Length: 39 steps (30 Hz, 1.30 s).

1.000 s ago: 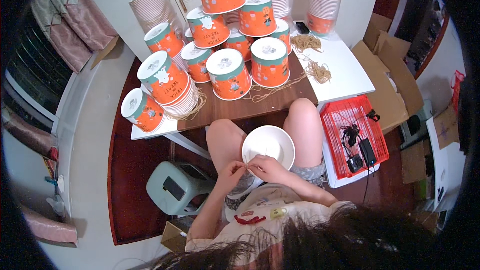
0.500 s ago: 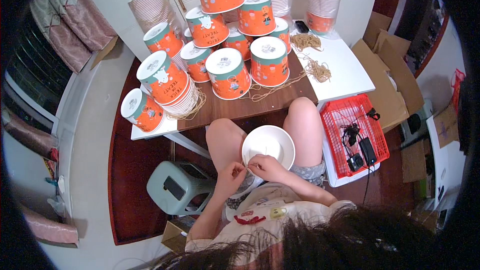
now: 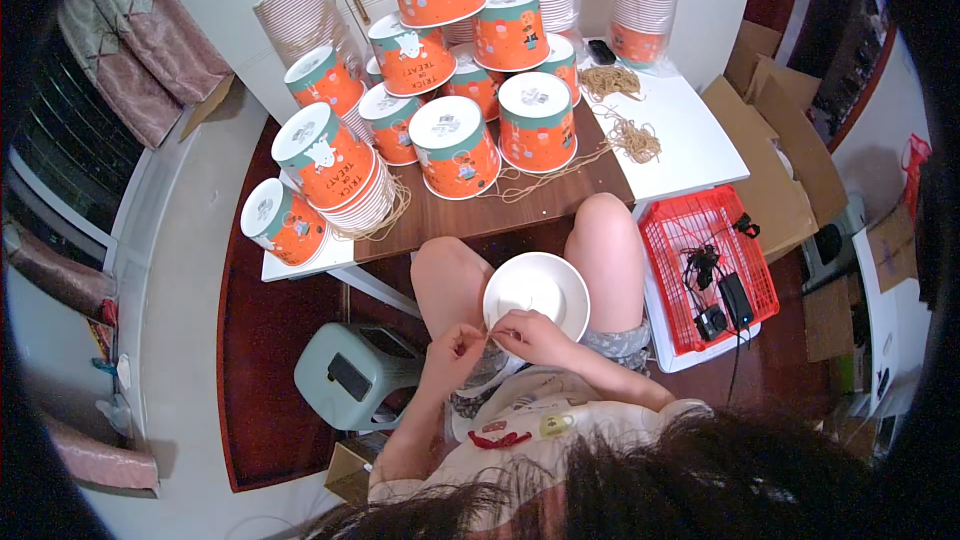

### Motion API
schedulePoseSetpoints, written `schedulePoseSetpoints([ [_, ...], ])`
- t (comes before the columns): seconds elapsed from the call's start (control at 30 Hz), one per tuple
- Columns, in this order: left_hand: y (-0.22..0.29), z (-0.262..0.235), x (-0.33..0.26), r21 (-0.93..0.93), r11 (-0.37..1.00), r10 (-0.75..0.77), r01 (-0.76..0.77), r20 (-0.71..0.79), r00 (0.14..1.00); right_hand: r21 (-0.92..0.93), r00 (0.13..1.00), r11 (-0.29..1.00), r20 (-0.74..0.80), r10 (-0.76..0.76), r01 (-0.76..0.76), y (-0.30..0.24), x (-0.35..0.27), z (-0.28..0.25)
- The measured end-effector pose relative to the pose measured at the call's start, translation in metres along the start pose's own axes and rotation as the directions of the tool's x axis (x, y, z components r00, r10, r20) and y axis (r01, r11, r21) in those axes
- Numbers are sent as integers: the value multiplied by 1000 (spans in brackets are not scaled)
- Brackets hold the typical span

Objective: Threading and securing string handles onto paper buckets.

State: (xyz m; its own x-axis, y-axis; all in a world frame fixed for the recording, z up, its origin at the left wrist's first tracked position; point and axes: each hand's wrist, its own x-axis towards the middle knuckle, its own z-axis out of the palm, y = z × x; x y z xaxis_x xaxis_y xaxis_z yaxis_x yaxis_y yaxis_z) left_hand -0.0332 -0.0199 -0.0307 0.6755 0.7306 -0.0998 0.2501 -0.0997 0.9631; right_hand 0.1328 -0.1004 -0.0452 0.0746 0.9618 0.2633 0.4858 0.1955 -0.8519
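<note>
A paper bucket (image 3: pixel 562 292), white inside, rests open end up between my thighs. At its near left rim my two hands meet. My left hand (image 3: pixel 455 355) pinches just outside the rim, its fingertips closed on something too small to make out. Close beside it my right hand (image 3: pixel 535 338) reaches over the near rim with bent fingers, also in a pinch. Whatever lies between the fingertips is mostly hidden. A thin line shows inside the bucket, but I cannot tell what it is.
Ahead, a brown-topped table (image 3: pixel 420 215) bears upside-down orange buckets (image 3: pixel 455 155), piled up. Tan cord (image 3: pixel 633 140) lies tangled at its right. A red basket (image 3: pixel 668 240) with black adapters stands at my right, a pale green stool (image 3: pixel 345 380) at my left. Cardboard boxes (image 3: pixel 770 160) stand far right.
My left hand has shifted slightly to the left and up, and my right fingertips have moved a little. The bucket stays between my thighs.
</note>
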Motion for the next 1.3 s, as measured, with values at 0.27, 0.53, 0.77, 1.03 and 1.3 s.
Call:
schedulePoseSetpoints([
  [0.27,11,1,-1,294,954,49,-55,27,998,4,1000,1000,3,-13,13,0,0,2],
  [0.53,19,8,-4,446,890,123,-92,-41,992,-2,1000,1000,-23,-18,18,-1,-1,1],
  [0.77,24,11,-4,591,797,195,-121,-63,979,-8,999,999,-28,-35,35,-3,-2,-2],
  [1.03,20,14,-5,607,777,262,-165,-74,962,-20,998,999,-54,-28,27,-3,-2,1],
  [1.3,20,13,-5,663,721,306,-200,-46,951,-157,998,987,-59,-37,28,-6,-3,-1],
])
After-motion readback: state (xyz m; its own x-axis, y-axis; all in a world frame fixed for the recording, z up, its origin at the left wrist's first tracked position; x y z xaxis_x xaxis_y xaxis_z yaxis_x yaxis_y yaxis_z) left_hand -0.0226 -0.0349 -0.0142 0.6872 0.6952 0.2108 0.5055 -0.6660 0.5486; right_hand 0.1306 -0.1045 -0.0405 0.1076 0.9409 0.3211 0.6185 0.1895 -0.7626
